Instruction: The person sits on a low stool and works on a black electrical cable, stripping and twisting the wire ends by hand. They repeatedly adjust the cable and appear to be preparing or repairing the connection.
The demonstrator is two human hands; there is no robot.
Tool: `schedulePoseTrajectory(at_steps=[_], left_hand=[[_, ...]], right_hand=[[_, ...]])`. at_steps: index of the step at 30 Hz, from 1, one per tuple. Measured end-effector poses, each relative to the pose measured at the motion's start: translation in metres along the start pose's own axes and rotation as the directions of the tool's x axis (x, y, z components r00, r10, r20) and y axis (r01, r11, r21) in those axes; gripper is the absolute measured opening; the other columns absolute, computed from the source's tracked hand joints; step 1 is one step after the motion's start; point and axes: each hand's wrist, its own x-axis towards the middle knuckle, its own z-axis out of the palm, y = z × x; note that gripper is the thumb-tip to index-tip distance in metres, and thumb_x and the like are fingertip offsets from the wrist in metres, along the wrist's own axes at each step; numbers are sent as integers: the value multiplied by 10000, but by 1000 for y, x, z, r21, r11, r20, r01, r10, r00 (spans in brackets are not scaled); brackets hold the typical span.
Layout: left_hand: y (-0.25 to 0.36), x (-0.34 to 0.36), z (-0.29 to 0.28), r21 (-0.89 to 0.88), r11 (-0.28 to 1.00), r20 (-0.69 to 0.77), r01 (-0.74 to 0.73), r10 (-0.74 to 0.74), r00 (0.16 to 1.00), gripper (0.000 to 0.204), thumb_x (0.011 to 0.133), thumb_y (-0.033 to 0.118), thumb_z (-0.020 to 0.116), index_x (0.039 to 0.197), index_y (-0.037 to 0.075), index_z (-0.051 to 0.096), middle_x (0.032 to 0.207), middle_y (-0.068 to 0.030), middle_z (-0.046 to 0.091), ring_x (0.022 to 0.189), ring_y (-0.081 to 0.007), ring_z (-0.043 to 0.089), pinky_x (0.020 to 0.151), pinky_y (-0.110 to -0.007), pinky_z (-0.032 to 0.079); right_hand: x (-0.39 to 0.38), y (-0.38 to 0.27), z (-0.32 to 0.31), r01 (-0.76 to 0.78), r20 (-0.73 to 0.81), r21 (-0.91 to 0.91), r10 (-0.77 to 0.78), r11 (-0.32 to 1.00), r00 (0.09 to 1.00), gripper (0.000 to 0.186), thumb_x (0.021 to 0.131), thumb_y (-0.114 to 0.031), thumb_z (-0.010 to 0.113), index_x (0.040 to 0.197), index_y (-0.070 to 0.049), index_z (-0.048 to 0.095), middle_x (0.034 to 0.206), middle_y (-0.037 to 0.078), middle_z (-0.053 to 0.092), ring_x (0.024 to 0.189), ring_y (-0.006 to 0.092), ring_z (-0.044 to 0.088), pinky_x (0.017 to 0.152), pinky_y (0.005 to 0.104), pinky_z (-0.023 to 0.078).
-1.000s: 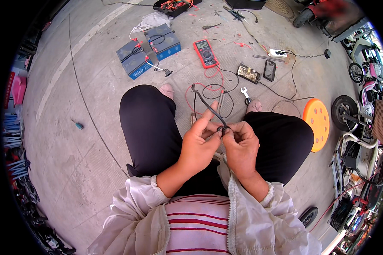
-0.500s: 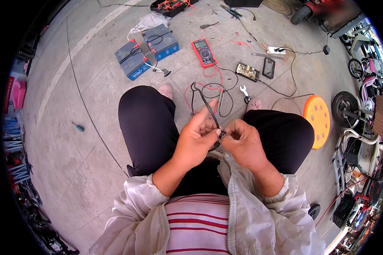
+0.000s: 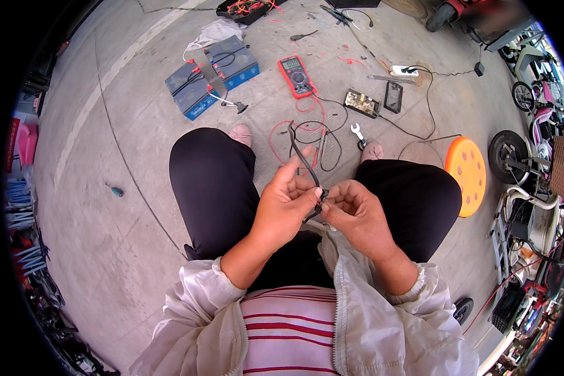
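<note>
Between my knees, my left hand (image 3: 286,202) is closed on a black cable (image 3: 303,158), which loops up past the fingers and down under the thumb. Close beside it, my right hand (image 3: 356,210) pinches the cable's dark, knotted-looking part near the left thumb. What exactly sits between those fingertips is partly hidden. On the ground beyond lie a red multimeter (image 3: 297,76) with red and black leads, an opened case with a circuit board (image 3: 361,103), its black cover (image 3: 393,97), and a spanner (image 3: 358,133) by my right shoe.
Two blue-sided batteries (image 3: 235,61) stand ahead on the left, wired together. A white power strip (image 3: 405,71) lies to the right. An orange stool (image 3: 465,177) is beside my right knee. A screwdriver (image 3: 115,190) lies far left; parked bikes (image 3: 509,156) line the right.
My right hand's fingers have shifted and spread slightly around the cable joint. The cable's upper loop has swung a little to the right. The view has tilted slightly.
</note>
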Motion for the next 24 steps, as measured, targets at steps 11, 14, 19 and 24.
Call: schedulePoseTrajectory(at_steps=[11, 14, 19, 24], left_hand=[[0, -4, 10, 109, 986, -57, -130, 137, 989, 669, 861, -76, 620, 1465, 28, 353, 811, 25, 580, 740, -28, 525, 705, -192, 450], [-7, -4, 8, 149, 974, -37, -170, 177, 984, 659, 870, -82, 603, 1467, 33, 350, 840, 14, 583, 765, -33, 535, 721, -194, 454], [2, -6, 7, 204, 969, 27, -142, 140, 990, 664, 883, -90, 567, 1483, 76, 334, 883, -16, 593, 811, -60, 565, 751, -220, 470], [11, -5, 0, 23, 999, 155, 32, -36, 987, 687, 890, -68, 571, 1501, 68, 288, 902, -33, 606, 838, -79, 575, 781, -239, 465]], right_hand=[[1, 28, 29, 179, -336, -252, -260, 951, 906, 112, 819, 3, 676, 849, 5, 568, 726, 25, 598, 661, 37, 540, 562, 219, 460], [2, 27, 30, 197, -329, -338, -311, 920, 892, 123, 800, 10, 672, 822, 5, 551, 675, 34, 564, 636, 43, 517, 545, 238, 449], [2, 16, 16, 152, -167, -357, -224, 922, 960, 141, 787, 16, 649, 802, 6, 510, 645, 33, 503, 617, 44, 484, 534, 258, 437], [10, -5, -24, 7, 162, -241, 33, 971, 986, 74, 843, 27, 580, 842, -9, 515, 773, 20, 558, 727, 63, 576, 642, 238, 499]])
